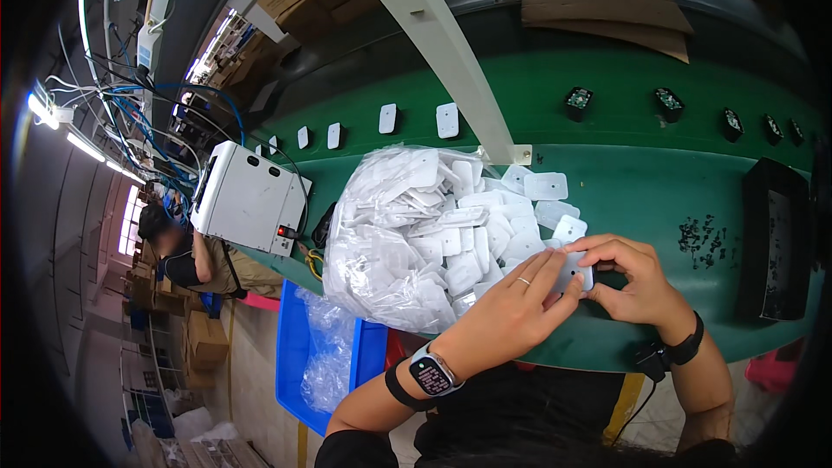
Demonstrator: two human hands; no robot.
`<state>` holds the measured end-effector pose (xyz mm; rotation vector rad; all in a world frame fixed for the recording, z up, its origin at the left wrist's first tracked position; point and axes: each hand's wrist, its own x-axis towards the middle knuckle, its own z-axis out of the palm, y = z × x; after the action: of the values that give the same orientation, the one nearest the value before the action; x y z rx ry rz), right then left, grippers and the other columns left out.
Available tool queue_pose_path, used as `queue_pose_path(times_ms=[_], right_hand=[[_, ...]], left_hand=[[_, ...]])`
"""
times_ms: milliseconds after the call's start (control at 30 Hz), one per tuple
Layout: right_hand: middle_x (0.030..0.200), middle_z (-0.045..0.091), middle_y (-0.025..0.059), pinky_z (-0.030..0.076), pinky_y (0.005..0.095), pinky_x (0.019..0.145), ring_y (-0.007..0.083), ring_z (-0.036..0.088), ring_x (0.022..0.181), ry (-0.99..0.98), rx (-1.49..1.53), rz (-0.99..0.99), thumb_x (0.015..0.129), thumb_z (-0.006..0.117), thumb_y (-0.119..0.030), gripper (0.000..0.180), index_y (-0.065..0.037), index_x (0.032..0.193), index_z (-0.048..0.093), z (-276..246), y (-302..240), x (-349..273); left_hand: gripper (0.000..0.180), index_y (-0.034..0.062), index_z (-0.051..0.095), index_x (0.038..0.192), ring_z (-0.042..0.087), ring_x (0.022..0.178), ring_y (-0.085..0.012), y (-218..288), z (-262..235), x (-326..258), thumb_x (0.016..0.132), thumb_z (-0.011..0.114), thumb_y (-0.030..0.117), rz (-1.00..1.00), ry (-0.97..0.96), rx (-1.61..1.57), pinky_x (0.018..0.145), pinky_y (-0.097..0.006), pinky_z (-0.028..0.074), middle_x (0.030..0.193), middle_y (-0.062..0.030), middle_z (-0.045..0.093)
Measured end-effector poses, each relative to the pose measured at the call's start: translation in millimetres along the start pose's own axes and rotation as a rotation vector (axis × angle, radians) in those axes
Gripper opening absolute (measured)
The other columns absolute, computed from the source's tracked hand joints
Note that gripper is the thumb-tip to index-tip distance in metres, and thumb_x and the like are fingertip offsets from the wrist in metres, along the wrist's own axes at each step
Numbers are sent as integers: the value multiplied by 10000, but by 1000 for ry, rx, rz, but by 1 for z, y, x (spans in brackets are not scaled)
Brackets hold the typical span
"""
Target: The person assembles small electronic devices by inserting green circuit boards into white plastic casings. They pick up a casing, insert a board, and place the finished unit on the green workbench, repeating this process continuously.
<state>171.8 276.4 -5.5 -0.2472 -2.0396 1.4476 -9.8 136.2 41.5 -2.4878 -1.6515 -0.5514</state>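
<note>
Both hands are closed together on one small white plastic plate (575,275), held just above the near edge of the green counter (659,182). The left hand (511,303) lies flat across the plate with its fingers (542,270) stretched over the top, a ring on one finger and a watch (432,374) on the wrist. The right hand (631,282) pinches the plate's far edge from the other side, a dark band (685,349) on its wrist. The two-sided grip appears meant to keep the piece steady between the fingertips; what is being done to its surface is hidden by the fingers.

Touching the left hand, on its far-left side, sits a clear bag (390,243) spilling a heap of identical white plates (494,217), kept within short reach. Loose plates lie just beyond the hands. To the right of the right hand is a scatter of small dark screws (706,238), then a black tray (776,243) near the counter's right end; open green surface lies between them.

Further off, single white plates (447,120) and dark square parts (578,102) stand spaced along the counter, apart from each other. A white beam (451,52) crosses overhead. A white box (247,198) with a red light sits left of the bag, and a blue bin (299,355) stands below the counter edge.
</note>
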Motion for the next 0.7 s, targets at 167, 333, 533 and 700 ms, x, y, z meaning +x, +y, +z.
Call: queue_pose_path(times_ms=[167,333,533,700], right_hand=[[1252,627,104,598,295,843,209,670,1084,7,11,28,705,767,136,450,-37,1106,660,2,-1,1],[1244,605,101,604,295,847,204,652,1108,-10,18,36,696,786,134,477,-39,1123,664,0,1,-1],[1234,607,100,609,303,855,210,652,1106,-19,9,45,694,784,134,476,-37,1122,667,1,0,0],[1232,608,99,611,306,861,210,653,1103,-15,16,49,688,782,137,478,-37,1119,669,1,0,-1]], left_hand=[[381,-13,632,1222,644,1173,-398,0,0,-1,850,653,68,-13,18,-26,985,-441,561,1250,-266,592],[391,-8,634,1221,646,1167,-400,1,4,-2,837,660,58,-29,25,-45,974,-439,563,1260,-270,588],[415,-12,634,1228,639,1172,-410,1,6,-5,816,659,27,-51,27,-97,985,-448,552,1270,-278,585],[435,-13,634,1239,632,1180,-415,2,6,-5,804,649,7,-59,25,-116,996,-451,544,1274,-280,583]])
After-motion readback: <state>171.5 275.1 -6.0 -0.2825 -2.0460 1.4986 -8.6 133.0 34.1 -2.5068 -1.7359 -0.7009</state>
